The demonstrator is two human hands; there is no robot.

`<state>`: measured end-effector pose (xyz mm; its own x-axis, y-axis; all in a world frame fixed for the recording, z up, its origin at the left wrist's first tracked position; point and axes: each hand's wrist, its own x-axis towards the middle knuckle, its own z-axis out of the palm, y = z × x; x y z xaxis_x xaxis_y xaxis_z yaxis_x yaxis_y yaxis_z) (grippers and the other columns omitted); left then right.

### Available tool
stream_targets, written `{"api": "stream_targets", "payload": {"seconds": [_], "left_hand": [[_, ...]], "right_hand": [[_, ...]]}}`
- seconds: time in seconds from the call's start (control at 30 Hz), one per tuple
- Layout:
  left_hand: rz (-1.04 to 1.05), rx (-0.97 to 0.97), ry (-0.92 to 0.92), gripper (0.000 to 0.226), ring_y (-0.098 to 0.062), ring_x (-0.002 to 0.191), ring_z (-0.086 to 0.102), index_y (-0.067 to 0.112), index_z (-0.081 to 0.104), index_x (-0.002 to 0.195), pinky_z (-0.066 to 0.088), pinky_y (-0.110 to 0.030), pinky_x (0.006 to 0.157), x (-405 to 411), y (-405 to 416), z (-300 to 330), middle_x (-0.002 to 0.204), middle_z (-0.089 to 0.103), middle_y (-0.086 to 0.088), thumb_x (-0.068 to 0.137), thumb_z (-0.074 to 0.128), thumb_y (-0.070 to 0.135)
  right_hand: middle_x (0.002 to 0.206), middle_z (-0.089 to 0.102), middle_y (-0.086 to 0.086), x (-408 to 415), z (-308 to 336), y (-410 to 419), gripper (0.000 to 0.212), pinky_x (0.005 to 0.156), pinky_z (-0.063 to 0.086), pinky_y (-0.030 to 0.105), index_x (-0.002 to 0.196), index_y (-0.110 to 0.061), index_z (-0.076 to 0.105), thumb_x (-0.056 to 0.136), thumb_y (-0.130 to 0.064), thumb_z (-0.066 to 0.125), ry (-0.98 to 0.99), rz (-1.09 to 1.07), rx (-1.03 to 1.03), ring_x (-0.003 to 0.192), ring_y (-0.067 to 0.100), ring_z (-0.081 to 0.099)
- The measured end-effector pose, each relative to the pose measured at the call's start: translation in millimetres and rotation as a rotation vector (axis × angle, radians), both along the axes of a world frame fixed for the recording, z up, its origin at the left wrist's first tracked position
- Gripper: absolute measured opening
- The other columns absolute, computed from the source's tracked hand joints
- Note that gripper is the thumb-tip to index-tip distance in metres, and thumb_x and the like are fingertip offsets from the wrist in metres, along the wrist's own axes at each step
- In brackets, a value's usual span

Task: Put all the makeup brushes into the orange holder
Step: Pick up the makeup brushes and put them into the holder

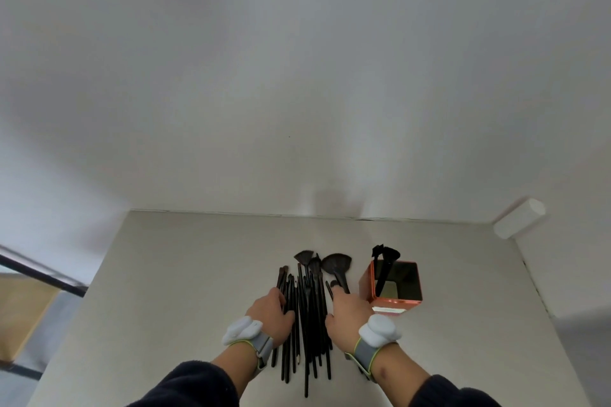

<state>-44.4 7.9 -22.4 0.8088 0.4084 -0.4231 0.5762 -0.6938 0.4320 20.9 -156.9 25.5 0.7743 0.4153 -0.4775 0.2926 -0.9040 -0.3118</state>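
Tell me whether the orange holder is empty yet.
Not empty: the orange holder stands upright with two dark brushes leaning inside, heads above its rim.

Both forearms cut off by bottom edge. Left hand [271, 314] fingers hidden among brush pile [305, 314]; grip unclear.

A plain white wall [297, 59] fills the upper two thirds of the frame, unevenly lit, with soft grey shading toward the left and a faint shadow patch just above the table's far edge at centre. A pale beige table [198, 258] occupies the lower centre, its far edge touching the wall. At right, a small white block [519, 218] is fixed to the wall near the table's far right corner. At lower left, beyond the table, a dark rail [39, 274] runs diagonally, with a tan panel [23, 311] and grey floor [49, 334] below it. Lighting is diffuse.
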Motion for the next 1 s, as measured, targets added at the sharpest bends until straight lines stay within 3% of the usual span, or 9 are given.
{"api": "stream_targets", "payload": {"seconds": [0.1, 0.3, 0.53, 0.73, 0.87, 1.0], "left_hand": [[0.004, 0.022, 0.044, 0.031, -0.016, 0.073, 0.053, 0.026, 0.049, 0.103, 0.040, -0.028, 0.064, 2, 1, -8, 0.094, 0.065, 0.002, 0.080, 0.057, 0.045], [-0.025, 0.057, 0.089, 0.033, -0.016, 0.073, 0.051, 0.024, 0.051, 0.107, 0.041, -0.027, 0.065, 3, -1, -16, 0.099, 0.065, 0.001, 0.081, 0.056, 0.044], [-0.100, 0.079, 0.143, 0.019, -0.017, 0.066, 0.054, 0.026, 0.052, 0.081, 0.037, -0.026, 0.053, 0, -3, -17, 0.082, 0.060, 0.004, 0.078, 0.053, 0.045], [-0.103, 0.088, 0.209, 0.027, -0.012, 0.049, 0.048, 0.023, 0.048, 0.059, 0.031, -0.022, 0.041, 3, -5, -10, 0.062, 0.053, 0.005, 0.075, 0.056, 0.044], [-0.073, 0.090, 0.244, 0.025, -0.009, 0.048, 0.048, 0.022, 0.051, 0.061, 0.032, -0.021, 0.040, 5, -9, -5, 0.061, 0.053, 0.005, 0.074, 0.060, 0.042], [-0.049, 0.080, 0.261, 0.028, -0.008, 0.049, 0.049, 0.022, 0.051, 0.060, 0.032, -0.021, 0.040, 5, -13, -1, 0.060, 0.053, 0.006, 0.075, 0.062, 0.043]], "right_hand": [[0.108, 0.064, 0.013, 3, -10, -3, 0.035, 0.063, 0.040, 0.028, 0.123, -0.006, 0.043, 0.090, -0.015, 0.045, 0.019, -0.033, -0.038, 0.094, 0.030, 0.065], [0.112, 0.067, 0.011, 5, -31, -9, 0.029, 0.069, 0.044, 0.026, 0.117, -0.004, 0.052, 0.089, -0.009, 0.044, 0.046, -0.022, -0.170, 0.099, 0.026, 0.066], [0.116, 0.066, 0.010, 6, -46, -14, 0.031, 0.086, 0.052, 0.034, 0.116, -0.007, 0.057, 0.088, -0.010, 0.045, 0.124, -0.037, -0.217, 0.105, 0.026, 0.065], [0.110, 0.068, 0.009, 2, -48, -14, 0.024, 0.077, 0.051, 0.029, 0.108, -0.008, 0.061, 0.088, -0.017, 0.051, 0.130, -0.031, -0.192, 0.099, 0.024, 0.067], [0.102, 0.068, 0.006, 2, -42, -13, 0.007, 0.065, 0.044, 0.027, 0.090, -0.015, 0.052, 0.085, -0.021, 0.050, 0.143, -0.081, -0.120, 0.091, 0.024, 0.066], [0.101, 0.066, 0.007, 1, -36, -13, 0.018, 0.064, 0.042, 0.027, 0.097, -0.013, 0.053, 0.084, -0.025, 0.050, 0.112, -0.099, -0.069, 0.090, 0.025, 0.065]]}}
